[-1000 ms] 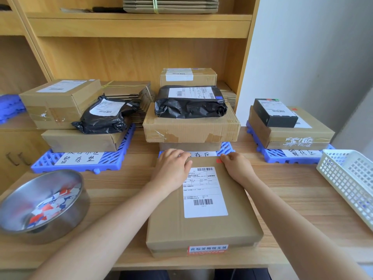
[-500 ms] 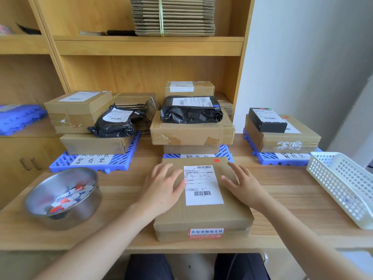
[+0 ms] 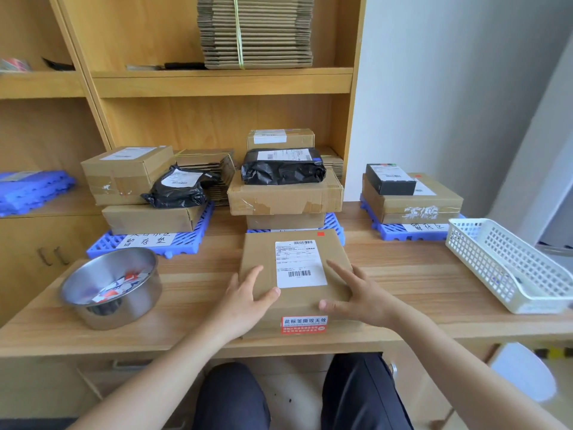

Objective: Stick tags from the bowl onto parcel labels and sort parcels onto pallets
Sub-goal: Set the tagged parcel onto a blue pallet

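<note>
A flat cardboard parcel [image 3: 294, 302] lies on the desk in front of me, with a white shipping label [image 3: 300, 264] on top and a small red tag [image 3: 320, 233] at its far right corner. My left hand [image 3: 248, 297] rests on the parcel's near left part, fingers straight. My right hand [image 3: 356, 293] rests flat on its near right part. A steel bowl [image 3: 111, 287] with red, white and blue tags stands at the left. Three blue pallets carry parcels behind: left [image 3: 148, 243], middle [image 3: 336, 226], right [image 3: 403, 231].
A white mesh basket [image 3: 508, 265] sits at the desk's right edge. Wooden shelves [image 3: 223, 82] behind hold a bundle of flat cartons [image 3: 254, 29]. More blue pallets [image 3: 31, 189] are stacked at far left. My knees show under the desk edge.
Both hands have slid from the parcel's far edge back to its near part, fingers spreading flat. The view has pulled back and tilted up.
</note>
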